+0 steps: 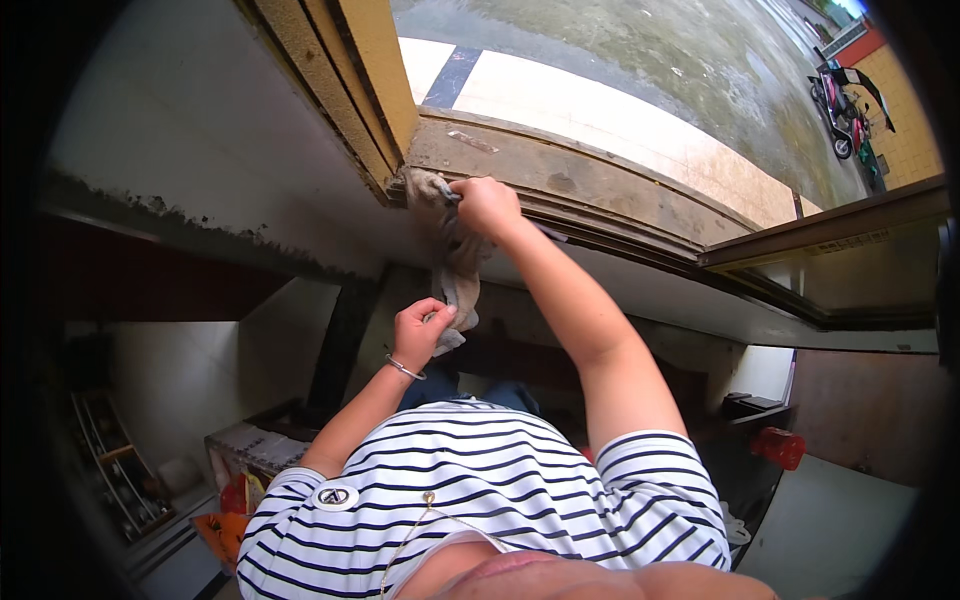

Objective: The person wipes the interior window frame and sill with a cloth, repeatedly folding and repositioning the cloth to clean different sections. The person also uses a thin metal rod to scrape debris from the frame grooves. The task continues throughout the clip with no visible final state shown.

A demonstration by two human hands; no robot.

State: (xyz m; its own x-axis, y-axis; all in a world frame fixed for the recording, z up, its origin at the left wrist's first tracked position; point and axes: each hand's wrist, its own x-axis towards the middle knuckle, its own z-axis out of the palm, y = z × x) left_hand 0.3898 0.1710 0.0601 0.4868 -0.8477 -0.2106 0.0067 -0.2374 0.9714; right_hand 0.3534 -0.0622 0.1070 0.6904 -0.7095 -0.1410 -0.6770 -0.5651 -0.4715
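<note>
A grimy grey-beige cloth (465,259) hangs down over the inner edge of the window sill (555,169). Its upper part lies in the corner where the sill track meets the yellow window frame (375,82). There my right hand (487,206) pinches the cloth between thumb and fingers, its arm stretched across the sliding track (600,221). Lower down, in front of my waist, my left hand (421,330) grips the cloth's hanging end. A silver bangle circles my left wrist.
A sliding window sash (840,255) fills the right part of the opening. Beyond the sill are pale tiles, wet concrete and a parked motorbike (844,112). A flat strip (472,142) lies on the sill. Behind me stand a cluttered box (255,450) at left and a red object (778,448) at right.
</note>
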